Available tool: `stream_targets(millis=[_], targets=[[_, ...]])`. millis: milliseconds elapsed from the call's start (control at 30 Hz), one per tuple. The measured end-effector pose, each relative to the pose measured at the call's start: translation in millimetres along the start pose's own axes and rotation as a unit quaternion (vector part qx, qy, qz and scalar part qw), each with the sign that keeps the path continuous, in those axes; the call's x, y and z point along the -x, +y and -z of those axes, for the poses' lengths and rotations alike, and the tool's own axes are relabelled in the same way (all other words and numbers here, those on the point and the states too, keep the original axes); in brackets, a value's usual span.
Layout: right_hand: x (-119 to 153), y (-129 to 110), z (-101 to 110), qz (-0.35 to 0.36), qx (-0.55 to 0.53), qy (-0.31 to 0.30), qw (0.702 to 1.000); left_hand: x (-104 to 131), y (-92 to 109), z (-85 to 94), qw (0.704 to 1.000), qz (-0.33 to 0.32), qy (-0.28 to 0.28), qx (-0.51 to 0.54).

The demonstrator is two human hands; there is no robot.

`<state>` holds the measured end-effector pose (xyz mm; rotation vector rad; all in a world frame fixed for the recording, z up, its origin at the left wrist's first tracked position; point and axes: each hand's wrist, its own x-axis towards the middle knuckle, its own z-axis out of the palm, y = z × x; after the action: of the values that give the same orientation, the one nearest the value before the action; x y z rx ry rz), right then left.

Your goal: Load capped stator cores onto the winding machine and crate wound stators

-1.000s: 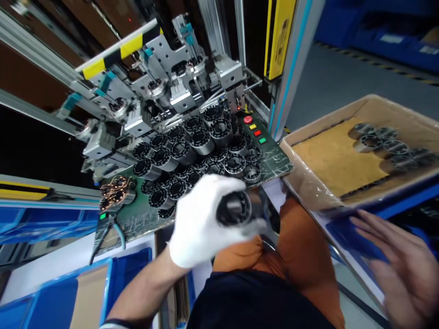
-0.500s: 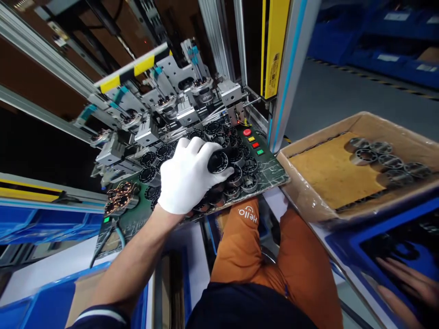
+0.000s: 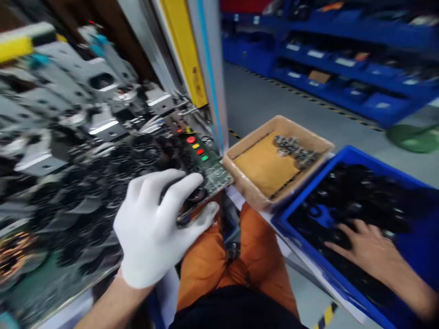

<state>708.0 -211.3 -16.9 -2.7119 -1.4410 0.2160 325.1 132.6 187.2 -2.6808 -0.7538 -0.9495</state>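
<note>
My left hand (image 3: pixel 156 224), in a white glove, hovers at the right front corner of a green bench with its thumb spread from its fingers. Just beyond its fingertips a dark-lined metal ring core (image 3: pixel 197 194) shows partly; I see no firm grip on it. Many similar ring cores (image 3: pixel 85 205) cover the bench, blurred by motion. My right hand (image 3: pixel 368 249) is bare and reaches into a blue bin (image 3: pixel 346 155) on the right. Its fingers lie spread over loose black plastic parts (image 3: pixel 360 196), whose exact kind I cannot make out.
A cardboard box (image 3: pixel 274 121) with metal ring cores (image 3: pixel 297 151) stands between bench and bin. Control buttons (image 3: pixel 200 151) sit on the bench corner. Clamping fixtures (image 3: pixel 103 121) line the back beside a yellow post (image 3: pixel 185 50). Copper-wound pieces (image 3: pixel 17 256) lie left; blue shelving (image 3: pixel 343 59) stands behind.
The view has swung right. My left hand has loosened from the ring core it was holding and moved toward the bench corner. My right hand has moved further in over the black parts.
</note>
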Motion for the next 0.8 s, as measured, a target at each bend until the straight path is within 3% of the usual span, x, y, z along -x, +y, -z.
stream_targets(millis=[67,133,233,333,400,467,533,633,733,800], targets=[[3.7,12.0,-7.1,-0.008,0.03,-0.05,0.998,-21.2,34.8,-28.8,0.998,0.002,-0.009,0.063],[5.8,16.9,-12.7,-0.007,0.05,-0.073,0.996,-51.9,70.0,-69.2,0.993,0.011,-0.042,0.113],[9.3,13.4,-13.8,0.011,0.058,-0.085,0.995,-106.8,115.2,-147.0,0.97,0.04,-0.161,0.178],[13.0,7.0,-8.8,0.039,0.035,-0.088,0.995,-154.1,145.0,-232.1,0.914,0.119,-0.286,0.263],[13.9,4.6,-6.3,0.048,0.018,-0.085,0.995,-173.7,157.9,-282.0,0.89,0.151,-0.321,0.288],[13.0,4.2,-6.5,0.054,0.001,-0.082,0.995,-183.8,167.0,-320.1,0.868,0.171,-0.335,0.323],[10.8,5.6,-8.4,0.058,-0.02,-0.081,0.995,-187.6,172.8,-345.5,0.844,0.186,-0.337,0.374],[6.0,11.6,-9.1,0.066,-0.065,-0.083,0.992,-189.3,174.3,-364.2,0.806,0.231,-0.341,0.425],[0.1,21.6,-0.7,0.068,-0.127,-0.076,0.987,-188.4,166.3,-363.1,0.747,0.307,-0.364,0.465],[-3.5,28.0,9.2,0.053,-0.174,-0.052,0.982,-184.2,158.1,-348.2,0.683,0.348,-0.372,0.524]])
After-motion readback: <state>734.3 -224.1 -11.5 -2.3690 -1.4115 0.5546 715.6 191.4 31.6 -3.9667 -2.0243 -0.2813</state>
